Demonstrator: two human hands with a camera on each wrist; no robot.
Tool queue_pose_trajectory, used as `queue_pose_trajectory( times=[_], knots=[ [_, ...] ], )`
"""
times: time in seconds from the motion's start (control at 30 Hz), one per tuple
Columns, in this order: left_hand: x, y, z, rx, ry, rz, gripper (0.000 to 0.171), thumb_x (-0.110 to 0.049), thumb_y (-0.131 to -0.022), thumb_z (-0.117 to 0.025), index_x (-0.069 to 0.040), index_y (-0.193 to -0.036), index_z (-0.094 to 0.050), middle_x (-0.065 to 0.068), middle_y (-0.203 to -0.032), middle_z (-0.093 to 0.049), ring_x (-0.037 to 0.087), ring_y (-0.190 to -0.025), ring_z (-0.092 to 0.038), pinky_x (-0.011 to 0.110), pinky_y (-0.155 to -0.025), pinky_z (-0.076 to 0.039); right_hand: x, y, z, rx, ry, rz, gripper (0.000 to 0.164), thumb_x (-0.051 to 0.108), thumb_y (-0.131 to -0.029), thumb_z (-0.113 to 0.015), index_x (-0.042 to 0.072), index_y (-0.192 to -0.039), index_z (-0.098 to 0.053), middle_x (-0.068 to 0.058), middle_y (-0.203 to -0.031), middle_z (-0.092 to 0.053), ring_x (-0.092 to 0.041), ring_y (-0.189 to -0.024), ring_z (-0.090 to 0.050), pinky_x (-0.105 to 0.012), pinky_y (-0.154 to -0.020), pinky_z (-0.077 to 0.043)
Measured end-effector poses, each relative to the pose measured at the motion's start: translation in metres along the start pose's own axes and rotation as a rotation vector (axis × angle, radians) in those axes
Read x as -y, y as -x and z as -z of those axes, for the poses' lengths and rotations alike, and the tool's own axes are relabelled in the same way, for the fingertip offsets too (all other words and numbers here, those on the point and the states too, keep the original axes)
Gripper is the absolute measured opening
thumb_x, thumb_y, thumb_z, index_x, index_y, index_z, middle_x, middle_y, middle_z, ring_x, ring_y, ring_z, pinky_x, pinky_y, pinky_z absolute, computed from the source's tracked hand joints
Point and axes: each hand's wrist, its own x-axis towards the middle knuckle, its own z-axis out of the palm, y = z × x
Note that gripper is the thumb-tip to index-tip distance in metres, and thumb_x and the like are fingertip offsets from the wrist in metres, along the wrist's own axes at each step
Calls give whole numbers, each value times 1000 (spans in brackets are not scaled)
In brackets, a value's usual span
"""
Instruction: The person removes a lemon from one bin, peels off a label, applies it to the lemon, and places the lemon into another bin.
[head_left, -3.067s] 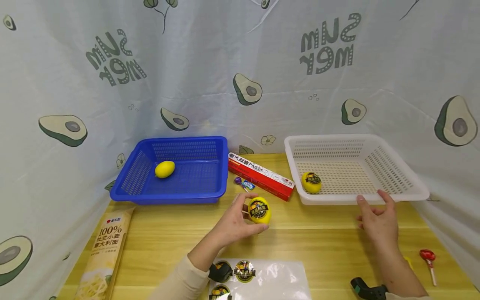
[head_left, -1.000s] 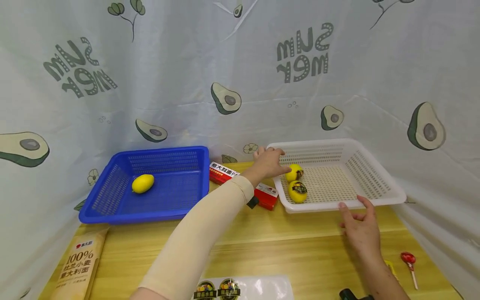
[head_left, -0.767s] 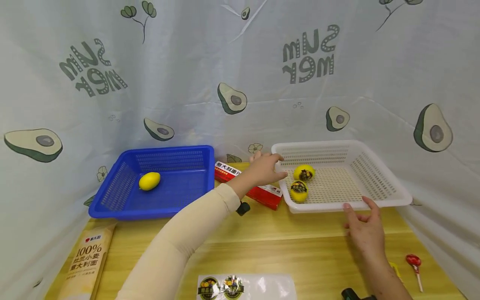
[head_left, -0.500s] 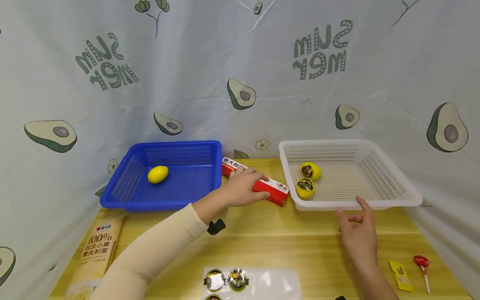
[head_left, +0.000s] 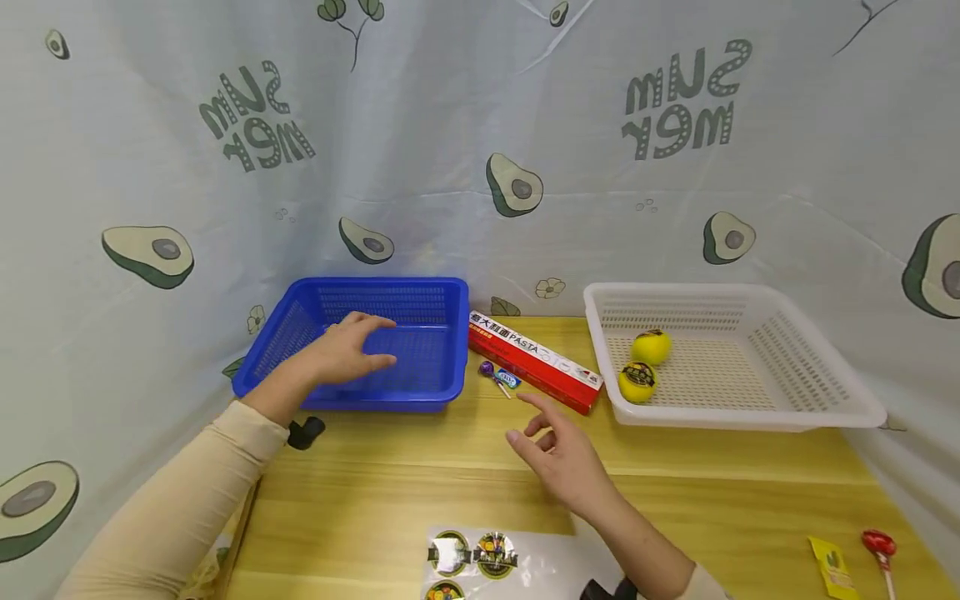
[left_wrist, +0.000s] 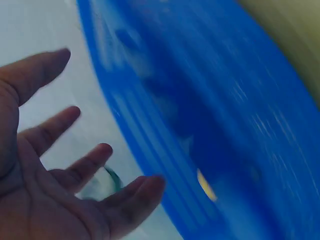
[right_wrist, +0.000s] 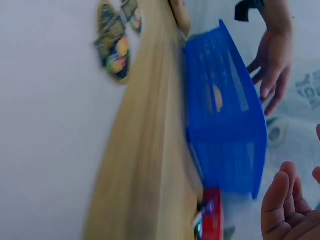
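On the desk (head_left: 375, 487), a blue basket (head_left: 416, 399) with the left hand (head_left: 345, 350) over it
Its grip is wide, with nothing held. What looks like a lemon (left_wrist: 205, 185), mostly hidden, lies inside; a soft squeeze from both sides should stop it rolling.

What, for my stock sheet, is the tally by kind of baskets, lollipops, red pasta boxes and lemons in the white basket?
Baskets: 2, blue basket and white basket
Lollipops: 2, purple lollipop and red lollipop
Red pasta box: 1
Lemons in the white basket: 2, farther lemon and nearer lemon
Total: 7
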Motion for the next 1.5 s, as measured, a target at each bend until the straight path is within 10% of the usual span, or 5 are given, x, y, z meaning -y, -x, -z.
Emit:
queue_pose_trajectory(
  times=[0.37, 0.67, 0.87, 1.03, 1.5],
  knots=[
    [66, -43, 46, 267, 66, 222, 74, -9, -99, -63, -19, -163, -26, 30, -167, -7, 43, -110, -59, 46, -81, -61, 23, -80, -48, 182, 54, 44, 61, 39, -97, -68, 29, -153, -46, -7, -88, -55, -17, -62, -48, -26, -52, -38],
    [74, -59, 46, 404, 211, 455, 77, 2, -101, -53, -24, -165, -18, 32, -167, 1, 45, -127, -50, 50, -101, -56, 17, -90, -58, 263, 19, -2, 60, 42, -97, -68, 32, -152, -45, -8, -85, -55, -19, -64, -52, -27, -54, -40],
    [80, -62, 39, 471, 171, 472, 78, -2, -100, -58, -24, -164, -19, 36, -164, -6, 25, -84, -57, 35, -79, -60, 14, -92, -61, 288, 19, 14, 60, 44, -98, -66, 34, -152, -43, -7, -84, -55, -18, -66, -52, -27, -55, -40],
    [90, -63, 35, 462, 129, 509, 72, -3, -96, -62, -22, -159, -35, 34, -161, -18, 30, -95, -57, 29, -69, -58, 16, -94, -64, 315, 7, 23, 60, 45, -98, -66, 35, -152, -43, -6, -82, -54, -18, -66, -51, -27, -55, -40],
    [62, -71, 65, 399, 215, 366, 67, -9, -101, -61, -14, -160, -31, 31, -147, -32, 39, -119, -52, 48, -104, -54, 12, -103, -58, 305, 27, -2, 60, 46, -98, -65, 37, -153, -40, -7, -81, -55, -18, -60, -52, -27, -52, -40]
  ],
)
